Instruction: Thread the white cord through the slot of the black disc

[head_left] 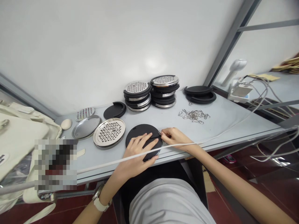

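My left hand (pixel 140 152) lies with spread fingers across the top of a round black case (pixel 137 130), its thumb at the near right edge. The case rests flat by the table's front edge. At its right rim, my right hand (pixel 171 136) pinches a small wire-like metal clip (pixel 159 133), partly hidden by the fingertips. To the left of the case lies a round metal grater plate (pixel 109 132). A loose pile of similar metal clips (pixel 195 115) sits beyond my right hand.
Two stacks of graters with black covers (pixel 137 93) stand against the wall. Black covers (pixel 199 95) lie back right; another black cover (pixel 114 110), metal discs (pixel 86 127) and a pale round object (pixel 66 124) are left. A white cable (pixel 217 136) crosses in front of my hands.
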Demonstrator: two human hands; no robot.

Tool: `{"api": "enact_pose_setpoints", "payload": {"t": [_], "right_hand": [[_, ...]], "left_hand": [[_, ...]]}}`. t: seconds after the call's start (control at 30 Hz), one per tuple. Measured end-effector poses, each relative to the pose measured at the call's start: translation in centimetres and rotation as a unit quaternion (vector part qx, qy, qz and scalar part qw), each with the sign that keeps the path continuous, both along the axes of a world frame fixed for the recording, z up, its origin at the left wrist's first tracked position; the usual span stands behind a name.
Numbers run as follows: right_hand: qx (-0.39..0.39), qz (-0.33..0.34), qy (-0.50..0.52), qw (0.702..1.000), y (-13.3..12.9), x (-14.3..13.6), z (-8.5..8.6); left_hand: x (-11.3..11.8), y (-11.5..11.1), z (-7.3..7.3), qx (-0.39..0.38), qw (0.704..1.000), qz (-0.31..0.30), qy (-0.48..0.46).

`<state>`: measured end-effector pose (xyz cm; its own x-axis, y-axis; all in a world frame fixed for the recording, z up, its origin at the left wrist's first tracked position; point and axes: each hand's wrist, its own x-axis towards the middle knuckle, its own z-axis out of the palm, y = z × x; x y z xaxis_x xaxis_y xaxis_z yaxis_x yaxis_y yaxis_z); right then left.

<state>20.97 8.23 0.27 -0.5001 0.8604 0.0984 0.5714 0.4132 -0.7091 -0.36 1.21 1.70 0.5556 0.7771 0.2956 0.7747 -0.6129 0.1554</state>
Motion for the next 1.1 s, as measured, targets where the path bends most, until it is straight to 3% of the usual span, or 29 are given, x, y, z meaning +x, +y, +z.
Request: {"api": "enact_pose_setpoints", "payload": {"t": [0.83,1.1], "right_hand": [[0.061,0.009,-0.013,0.998,-0.13,-0.1,0.41],[0.039,0.01,-0.026,0.999,-0.04,-0.07,0.64]], "left_hand": [[0.09,0.04,0.0,0.007,1.0,-0.003,-0.009],[0.1,-0.05,0.0,0.007,1.0,-0.002,-0.01]]}}
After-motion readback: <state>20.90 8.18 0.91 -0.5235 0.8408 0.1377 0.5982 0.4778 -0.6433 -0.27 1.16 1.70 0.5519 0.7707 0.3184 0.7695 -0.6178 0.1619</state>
